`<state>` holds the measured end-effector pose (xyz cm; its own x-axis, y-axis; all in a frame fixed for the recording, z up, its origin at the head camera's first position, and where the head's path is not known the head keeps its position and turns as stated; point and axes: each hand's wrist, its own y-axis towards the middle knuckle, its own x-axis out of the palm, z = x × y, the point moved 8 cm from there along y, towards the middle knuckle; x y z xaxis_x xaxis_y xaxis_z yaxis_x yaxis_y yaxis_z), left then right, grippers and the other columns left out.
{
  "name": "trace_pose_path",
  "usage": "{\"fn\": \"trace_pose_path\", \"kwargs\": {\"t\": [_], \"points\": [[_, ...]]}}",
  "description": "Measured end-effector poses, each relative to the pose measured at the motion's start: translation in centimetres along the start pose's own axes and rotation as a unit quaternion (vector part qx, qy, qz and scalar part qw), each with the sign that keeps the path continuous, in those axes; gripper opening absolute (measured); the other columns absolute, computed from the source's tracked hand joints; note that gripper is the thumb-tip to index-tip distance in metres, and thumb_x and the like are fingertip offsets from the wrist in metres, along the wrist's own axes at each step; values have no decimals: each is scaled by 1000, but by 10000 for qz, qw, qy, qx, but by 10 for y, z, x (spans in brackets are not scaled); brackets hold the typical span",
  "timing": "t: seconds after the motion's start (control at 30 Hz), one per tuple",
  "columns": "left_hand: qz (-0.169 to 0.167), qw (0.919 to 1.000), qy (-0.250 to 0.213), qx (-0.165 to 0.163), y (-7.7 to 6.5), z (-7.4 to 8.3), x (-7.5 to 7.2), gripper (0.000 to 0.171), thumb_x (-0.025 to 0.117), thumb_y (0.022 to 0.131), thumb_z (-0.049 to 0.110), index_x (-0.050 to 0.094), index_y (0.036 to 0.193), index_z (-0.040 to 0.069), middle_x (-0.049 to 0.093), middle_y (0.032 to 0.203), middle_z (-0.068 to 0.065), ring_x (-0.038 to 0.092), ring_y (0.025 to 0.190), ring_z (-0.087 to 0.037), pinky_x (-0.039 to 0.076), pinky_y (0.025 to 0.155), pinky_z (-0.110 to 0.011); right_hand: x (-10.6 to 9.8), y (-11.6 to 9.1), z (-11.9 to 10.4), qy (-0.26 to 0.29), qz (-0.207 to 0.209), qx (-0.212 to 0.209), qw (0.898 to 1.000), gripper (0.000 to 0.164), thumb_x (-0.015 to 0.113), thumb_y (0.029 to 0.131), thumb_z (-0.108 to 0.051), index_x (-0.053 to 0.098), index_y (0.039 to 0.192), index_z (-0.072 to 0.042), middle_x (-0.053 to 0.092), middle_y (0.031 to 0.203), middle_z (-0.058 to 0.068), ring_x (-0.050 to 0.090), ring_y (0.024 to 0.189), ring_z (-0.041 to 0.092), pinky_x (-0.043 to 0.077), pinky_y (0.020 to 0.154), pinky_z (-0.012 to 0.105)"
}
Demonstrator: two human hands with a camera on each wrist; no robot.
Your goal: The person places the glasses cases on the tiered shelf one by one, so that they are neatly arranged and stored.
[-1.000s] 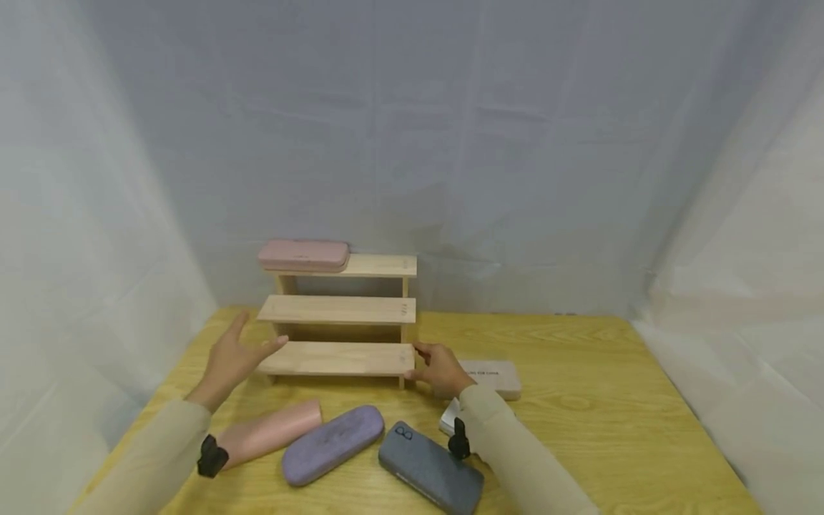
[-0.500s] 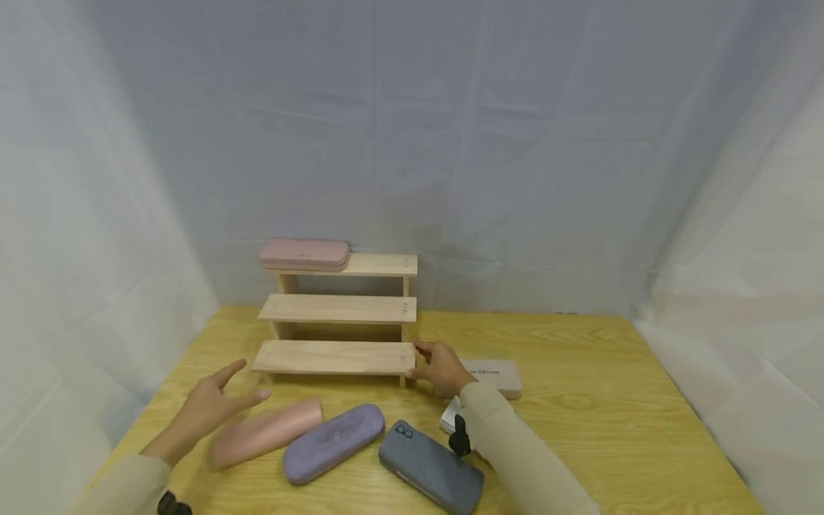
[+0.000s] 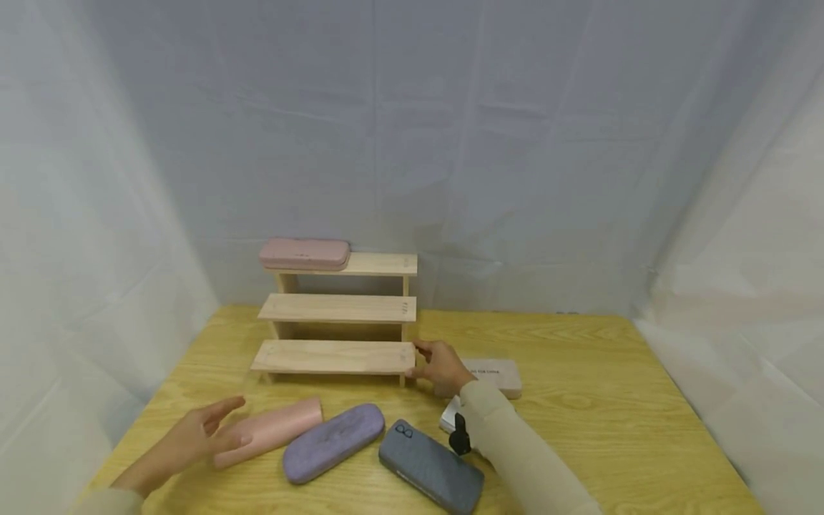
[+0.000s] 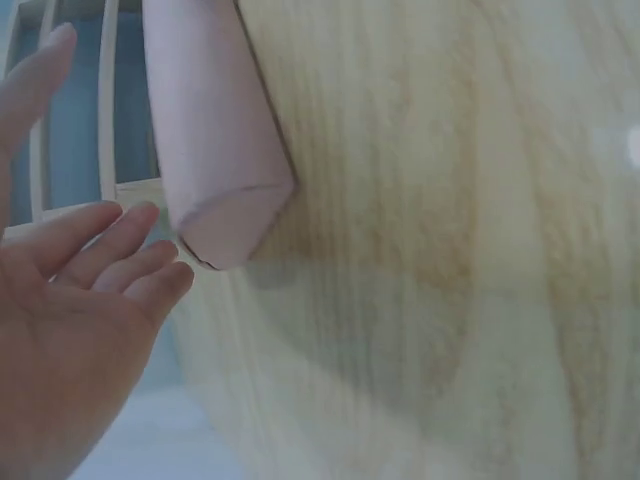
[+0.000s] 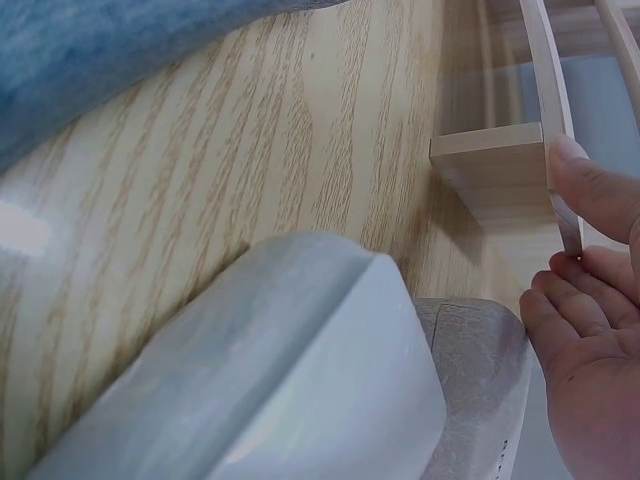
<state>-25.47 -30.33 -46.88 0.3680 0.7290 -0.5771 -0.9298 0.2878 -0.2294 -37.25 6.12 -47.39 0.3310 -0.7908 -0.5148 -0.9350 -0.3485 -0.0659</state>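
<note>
Shelf (image 3: 337, 308) stands just left of the frame's middle. The right hand (image 3: 440, 367) pinches its bottom step's right end. The left hand (image 3: 183, 438) is free, lower left, near a pink case (image 3: 275, 430). Right of that lies a purple case (image 3: 335, 443).

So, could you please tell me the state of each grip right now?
Left grip: open, holding nothing, near the front pink case.
Right grip: closed, pinching the right end of the lowest wooden shelf.
</note>
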Motion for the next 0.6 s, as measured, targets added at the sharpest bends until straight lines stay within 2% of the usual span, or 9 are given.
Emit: {"fn": "trace_pose_path", "kwargs": {"t": [0.07, 0.17, 0.23, 0.3, 0.37, 0.43, 0.53, 0.6], "points": [[-57, 10000, 1, 39, 0, -5, 2, 78, 65, 92, 29, 26, 144, -13, 30, 146, -34, 28, 130, -55, 39, 101, -54, 0, 1, 1, -23, 12, 24, 10000, 71, 74, 85, -14, 39, 145, -2, 40, 148, 16, 40, 133, 36, 40, 104, 43], [-132, 9997, -95, 189, 0, -12, 3, 78, 67, 91, 25, 27, 142, -17, 33, 143, -37, 31, 129, -55, 47, 96, -31, -1, 2, 1, -21, 36, 47, 10000, 71, 74, 84, -14, 39, 145, -1, 40, 148, 15, 41, 133, 36, 39, 104, 43], [-156, 9992, -185, 318, 0, -15, 3, 78, 69, 89, 23, 27, 141, -18, 34, 142, -38, 33, 128, -54, 45, 89, -16, -2, 2, 0, 8, 46, 28, 10000, 71, 75, 84, -13, 39, 144, 1, 40, 147, 17, 41, 132, 36, 39, 105, 43], [-164, 9987, -261, 401, 0, -19, 2, 77, 70, 89, 22, 29, 141, -18, 35, 141, -38, 36, 129, -49, 40, 84, -8, -2, 2, -1, 63, 52, 7, 10000, 72, 75, 83, -11, 39, 143, 3, 40, 147, 19, 40, 132, 37, 38, 105, 44], [-142, 9984, -340, 418, 0, -24, 2, 78, 71, 87, 22, 30, 141, -16, 36, 141, -37, 46, 129, -28, 38, 84, -6, -2, 2, -2, 121, 55, 0, 9999, 71, 75, 83, -10, 39, 143, 4, 39, 147, 21, 40, 133, 37, 37, 105, 45], [-100, 9985, -317, 444, -1, -27, 1, 78, 73, 86, 23, 33, 141, -15, 38, 141, -35, 48, 123, -8, 38, 85, -6, -2, 3, -2, 98, 61, 4, 9999, 71, 76, 82, -9, 40, 143, 4, 39, 147, 21, 40, 133, 37, 37, 106, 45], [-65, 9982, -348, 475, -2, -30, 1, 77, 74, 85, 23, 35, 140, -14, 40, 141, -34, 42, 114, 13, 38, 85, -6, -1, 4, 0, 44, 73, 21, 10000, 71, 76, 82, -10, 40, 143, 3, 40, 147, 20, 40, 132, 37, 38, 105, 45], [-53, 9980, -385, 493, -2, -31, 1, 77, 74, 84, 23, 36, 140, -13, 40, 141, -34, 41, 113, 16, 37, 85, -6, -1, 5, 1, 22, 84, 35, 10000, 72, 76, 82, -11, 41, 143, 3, 41, 146, 20, 41, 132, 37, 38, 105, 45]]}}
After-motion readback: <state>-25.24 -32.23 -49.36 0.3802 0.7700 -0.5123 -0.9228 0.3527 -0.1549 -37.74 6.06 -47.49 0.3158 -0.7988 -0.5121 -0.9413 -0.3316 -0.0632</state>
